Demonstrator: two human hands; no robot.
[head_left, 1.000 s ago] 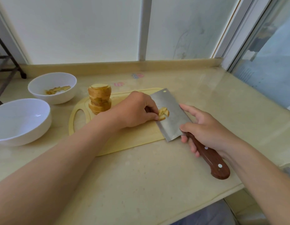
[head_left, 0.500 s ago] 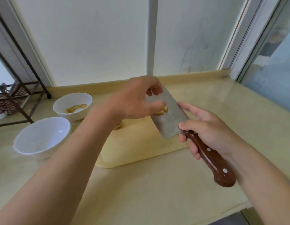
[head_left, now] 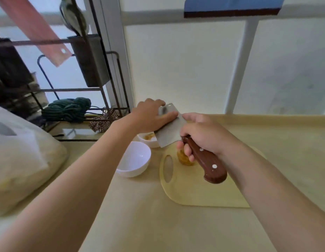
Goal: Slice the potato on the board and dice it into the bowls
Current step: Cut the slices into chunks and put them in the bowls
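Cleaver [head_left: 169, 131] hangs over the far bowl [head_left: 150, 141]: your right hand [head_left: 203, 135] grips its handle, your left hand [head_left: 149, 117] pinches the blade, thumb flat across it.

Cutting board [head_left: 203, 190] lies on the countertop [head_left: 139, 215], lower centre-right; stack of potato slices [head_left: 184, 158] stands on its left end; near bowl [head_left: 134, 160] sits just left of the board; far bowl [head_left: 152, 143] behind it, potato pieces [head_left: 149, 136] inside; cleaver [head_left: 169, 131] above the far bowl, left hand [head_left: 150, 117] holding the blade, right hand [head_left: 203, 135] on the handle; wire rack [head_left: 103, 88] upper left.
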